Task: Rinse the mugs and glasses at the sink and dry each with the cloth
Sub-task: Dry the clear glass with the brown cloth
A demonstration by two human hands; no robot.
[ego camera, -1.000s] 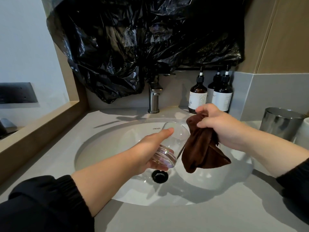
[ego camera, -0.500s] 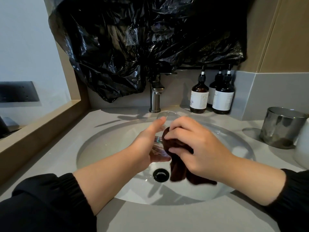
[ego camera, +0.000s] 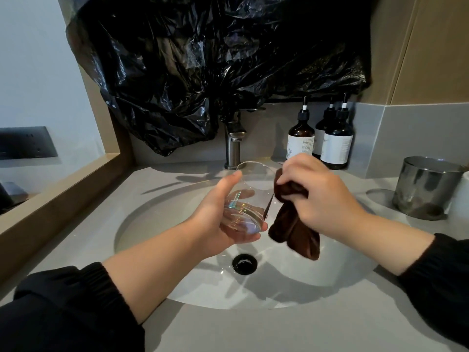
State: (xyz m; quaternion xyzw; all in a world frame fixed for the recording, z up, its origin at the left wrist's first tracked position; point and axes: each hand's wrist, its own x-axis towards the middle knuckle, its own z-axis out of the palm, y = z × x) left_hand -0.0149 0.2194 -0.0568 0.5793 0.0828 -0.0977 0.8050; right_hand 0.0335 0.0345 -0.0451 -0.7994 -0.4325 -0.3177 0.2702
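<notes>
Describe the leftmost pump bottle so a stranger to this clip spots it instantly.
Behind the white sink basin, look right of the steel faucet. The leftmost pump bottle stands nearest the faucet, just above the right hand; its glass looks brown, its two neighbours nearly black.

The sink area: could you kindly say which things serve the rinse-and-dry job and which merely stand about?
In use: glass, brown cloth, left hand, right hand, sink, tap.
Lying about: pump bottles, metal cup, black plastic bag.
</notes>
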